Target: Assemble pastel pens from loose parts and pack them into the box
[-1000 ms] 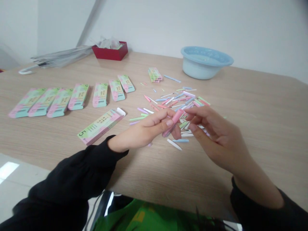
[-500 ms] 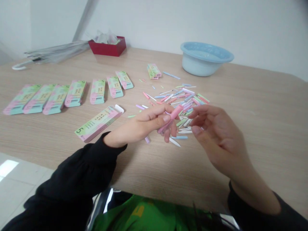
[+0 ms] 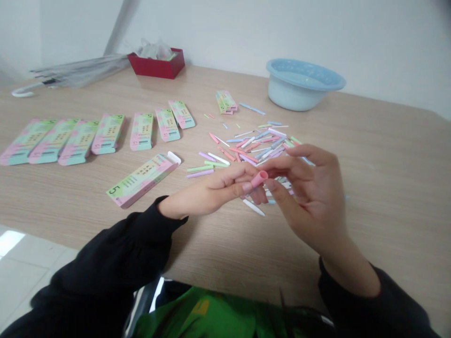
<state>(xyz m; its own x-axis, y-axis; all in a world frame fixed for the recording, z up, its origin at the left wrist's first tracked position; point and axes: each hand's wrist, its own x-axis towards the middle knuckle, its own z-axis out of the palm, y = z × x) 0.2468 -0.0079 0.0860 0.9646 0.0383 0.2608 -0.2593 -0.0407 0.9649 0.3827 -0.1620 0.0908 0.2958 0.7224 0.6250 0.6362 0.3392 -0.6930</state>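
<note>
A hollow pink pen tube [image 3: 260, 179] is held in the fingers of my left hand [image 3: 218, 190], its round open end tipped up toward me. The lower part of the tube is hidden by the fingers. My right hand [image 3: 306, 192] is at the open end, with thumb and index fingertip closed around the rim and the other fingers curled loosely. Beneath and behind both hands lies a loose pile of pen parts [image 3: 250, 145] in pink, white, blue, green and purple. A white pointed pen part [image 3: 253, 207] lies just below my left fingers.
An opened pen box [image 3: 144, 180] lies left of the pile. Several similar boxes [image 3: 108, 134] stand in a row behind it, and a small stack [image 3: 226, 102] is farther back. Toward the wall are a blue basin [image 3: 299, 96], a red tray [image 3: 151, 68] and a clear umbrella [image 3: 84, 72].
My right hand has moved left to the pink tube and closed its fingertips at the end. The tube has turned, so its opening now faces me.
</note>
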